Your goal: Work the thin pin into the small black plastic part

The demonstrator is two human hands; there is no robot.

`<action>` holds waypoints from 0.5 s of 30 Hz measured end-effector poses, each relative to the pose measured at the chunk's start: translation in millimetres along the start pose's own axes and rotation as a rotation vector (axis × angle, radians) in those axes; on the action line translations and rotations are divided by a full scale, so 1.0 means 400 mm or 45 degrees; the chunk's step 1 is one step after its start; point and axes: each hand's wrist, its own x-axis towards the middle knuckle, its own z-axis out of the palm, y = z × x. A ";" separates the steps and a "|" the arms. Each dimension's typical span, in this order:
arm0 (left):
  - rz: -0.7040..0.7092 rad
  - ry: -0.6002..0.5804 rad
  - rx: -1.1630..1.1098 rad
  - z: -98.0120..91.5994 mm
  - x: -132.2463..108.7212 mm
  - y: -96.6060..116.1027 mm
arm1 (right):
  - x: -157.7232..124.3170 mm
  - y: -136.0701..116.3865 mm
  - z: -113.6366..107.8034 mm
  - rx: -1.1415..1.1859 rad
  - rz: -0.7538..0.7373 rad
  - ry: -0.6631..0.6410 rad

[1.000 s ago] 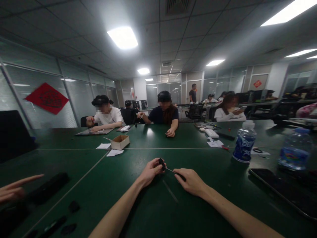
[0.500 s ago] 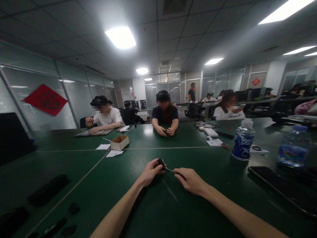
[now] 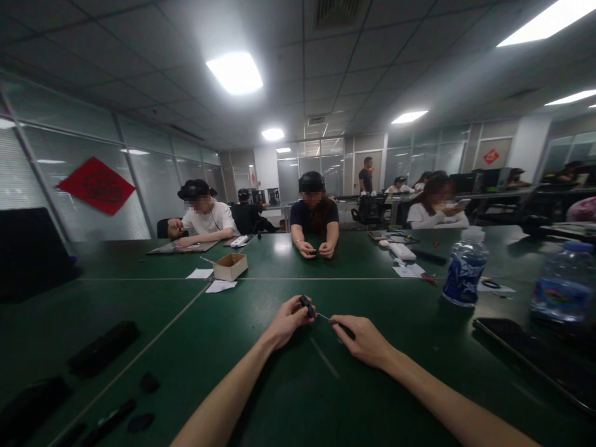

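Just above the green table point(image 3: 261, 385), my left hand point(image 3: 289, 323) is closed round a small black part point(image 3: 307, 306). My right hand point(image 3: 361, 338) grips the dark handle of a screwdriver point(image 3: 323, 317). Its thin metal shaft points left and its tip meets the black part or lies right beside it; I cannot tell which. Fingers hide much of the part and most of the handle.
A small open box point(image 3: 231, 267) stands beyond my left hand, near papers point(image 3: 221, 286). To the right are a blue-labelled bottle point(image 3: 465, 267), another bottle point(image 3: 562, 282) and a phone point(image 3: 526, 354). Dark pieces point(image 3: 105, 347) lie at left. A person point(image 3: 314, 214) sits opposite.
The whole view has shifted slightly, so things appear a little further right. Both hands keep their grips, with the screwdriver still at the black part. The person opposite has moved their hands apart slightly.
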 end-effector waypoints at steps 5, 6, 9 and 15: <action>0.000 0.019 0.007 0.000 0.001 0.002 | 0.002 0.004 0.006 -0.072 0.008 -0.037; 0.002 0.012 0.015 0.001 0.001 0.004 | 0.002 0.006 0.007 -0.081 0.009 -0.042; 0.004 -0.017 0.043 0.003 0.000 0.007 | 0.002 0.010 0.009 -0.100 0.013 -0.052; 0.010 -0.044 0.097 0.004 -0.002 0.010 | 0.003 0.012 0.010 -0.111 0.016 -0.060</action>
